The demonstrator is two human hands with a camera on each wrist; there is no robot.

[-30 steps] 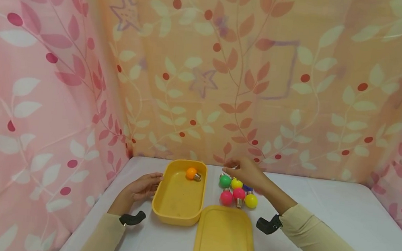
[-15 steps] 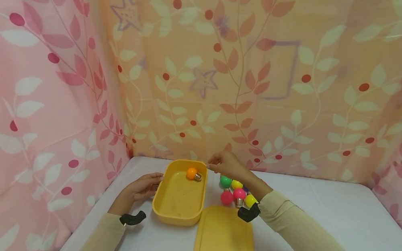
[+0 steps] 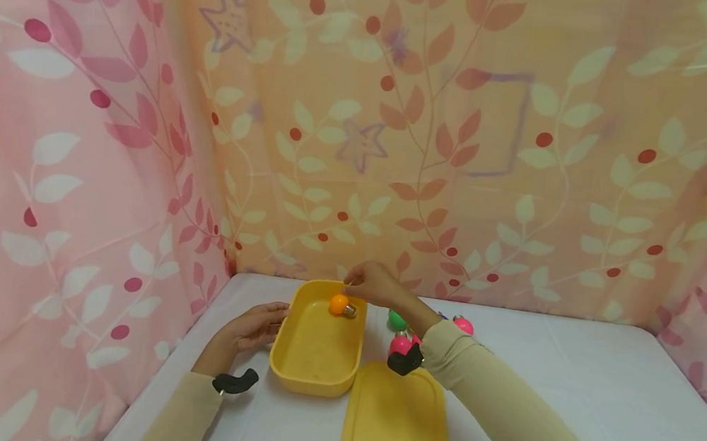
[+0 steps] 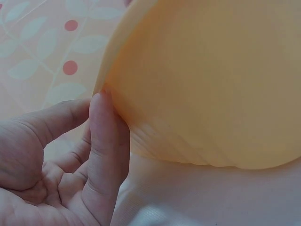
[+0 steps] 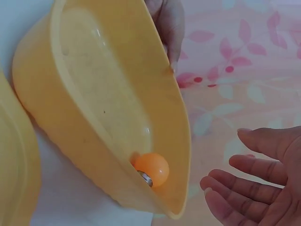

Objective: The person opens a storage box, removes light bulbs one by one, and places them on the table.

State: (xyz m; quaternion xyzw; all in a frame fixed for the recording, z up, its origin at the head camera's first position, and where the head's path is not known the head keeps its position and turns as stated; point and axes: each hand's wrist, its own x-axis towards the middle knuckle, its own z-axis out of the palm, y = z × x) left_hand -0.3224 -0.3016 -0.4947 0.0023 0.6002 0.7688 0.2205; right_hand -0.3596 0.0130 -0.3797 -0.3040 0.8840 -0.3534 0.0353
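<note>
A yellow plastic box [image 3: 312,380] stands on the white-covered table. In its back right corner lies an orange light bulb [image 3: 338,304] with a metal screw base. My left hand [image 3: 256,328] rests against the box's left side, and its fingertips touch the outside just under the rim in the left wrist view. Over the box's back right corner hovers my right hand [image 3: 375,286]. The right wrist view has that right hand [image 5: 258,179] with loosely bent, parted fingers, nothing between them, apart from the box wall.
Right of the box lie several more bulbs, partly behind my right arm: a green bulb [image 3: 397,320], a pink bulb [image 3: 401,343] and another pink bulb [image 3: 463,325] among them. A yellow lid [image 3: 398,423] lies in front. Flowered curtains [image 3: 332,176] hang behind and beside the table.
My right hand has moved left from above the group of bulbs to the box's back right corner. The left hand, the box and the orange bulb have stayed in place.
</note>
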